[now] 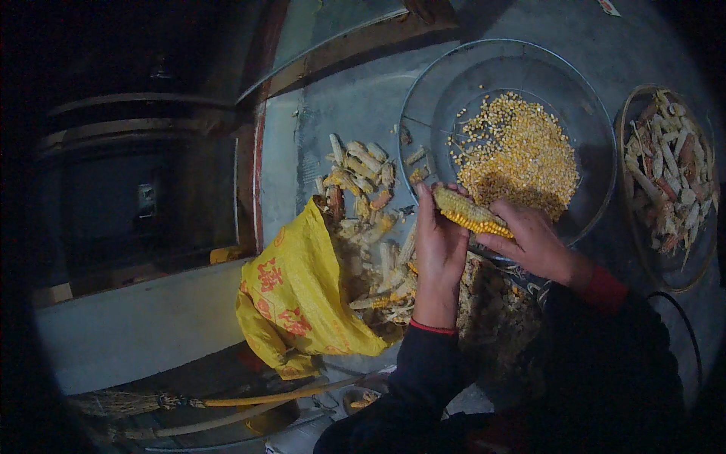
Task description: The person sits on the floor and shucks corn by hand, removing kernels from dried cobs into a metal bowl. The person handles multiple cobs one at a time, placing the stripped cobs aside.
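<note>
Both hands hold one partly shelled corn cob (471, 213) over the near rim of a wide round metal basin (428, 96). Bare cob shows along its upper side, and yellow kernels line the lower side. My left hand (439, 244) supports the cob's left end from below. At its right end, my right hand (524, 238) grips with the thumb on top. Loose yellow corn kernels (527, 153) lie heaped in the basin beyond my hands. Part of the cob's underside is hidden by my fingers.
A yellow woven sack (300, 289) with red printing lies left, its mouth towards scattered stripped cobs (360, 164). To the right stands a basket (624, 113) filled with bare cobs (672, 170). A broom (249, 402) lies at the lower left. A dark cable (686, 323) curves at lower right.
</note>
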Demonstrator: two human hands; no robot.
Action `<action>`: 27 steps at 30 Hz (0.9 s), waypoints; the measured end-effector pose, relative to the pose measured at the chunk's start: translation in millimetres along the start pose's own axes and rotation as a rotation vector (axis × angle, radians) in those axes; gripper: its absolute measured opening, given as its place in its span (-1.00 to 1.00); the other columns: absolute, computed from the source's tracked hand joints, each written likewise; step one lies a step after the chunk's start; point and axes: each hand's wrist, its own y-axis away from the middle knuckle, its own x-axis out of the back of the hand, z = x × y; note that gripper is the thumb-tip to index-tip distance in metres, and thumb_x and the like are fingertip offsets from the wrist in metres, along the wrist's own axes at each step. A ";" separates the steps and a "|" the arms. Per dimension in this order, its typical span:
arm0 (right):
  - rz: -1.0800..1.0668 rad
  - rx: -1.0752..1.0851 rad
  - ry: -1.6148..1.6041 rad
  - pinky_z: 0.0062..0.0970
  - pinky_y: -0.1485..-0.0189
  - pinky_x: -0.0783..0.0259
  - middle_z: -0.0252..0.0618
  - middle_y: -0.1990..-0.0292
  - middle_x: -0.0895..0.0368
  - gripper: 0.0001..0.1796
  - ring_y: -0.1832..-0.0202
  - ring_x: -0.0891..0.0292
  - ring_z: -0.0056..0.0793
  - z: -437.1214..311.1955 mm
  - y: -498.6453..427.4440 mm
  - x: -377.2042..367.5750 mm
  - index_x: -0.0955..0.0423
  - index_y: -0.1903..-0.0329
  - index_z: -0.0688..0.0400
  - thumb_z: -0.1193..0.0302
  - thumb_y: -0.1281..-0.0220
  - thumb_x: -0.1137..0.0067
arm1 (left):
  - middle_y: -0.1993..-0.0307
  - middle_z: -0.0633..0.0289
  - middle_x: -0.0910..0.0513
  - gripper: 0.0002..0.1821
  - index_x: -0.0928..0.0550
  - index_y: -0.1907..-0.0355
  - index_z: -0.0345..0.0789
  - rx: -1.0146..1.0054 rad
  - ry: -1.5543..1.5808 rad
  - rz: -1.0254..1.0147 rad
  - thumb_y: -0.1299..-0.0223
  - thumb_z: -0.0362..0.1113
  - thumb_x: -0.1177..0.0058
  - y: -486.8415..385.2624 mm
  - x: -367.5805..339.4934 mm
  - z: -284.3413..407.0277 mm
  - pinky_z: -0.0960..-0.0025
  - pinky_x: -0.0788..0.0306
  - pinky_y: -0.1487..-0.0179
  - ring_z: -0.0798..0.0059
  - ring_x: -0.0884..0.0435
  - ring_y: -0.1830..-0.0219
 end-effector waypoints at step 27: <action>0.340 -0.062 0.064 -0.10 0.37 -0.30 0.12 0.50 -0.50 -0.52 0.47 -0.46 0.09 2.1 -1.6 -5.9 -0.46 0.41 0.28 0.12 -0.41 0.16 | 0.59 0.35 -0.30 -0.58 -0.33 0.50 -0.20 -0.407 -0.245 0.219 -0.41 0.05 0.16 -5.6 -54.7 -30.8 0.48 -0.26 0.41 0.57 -0.31 0.53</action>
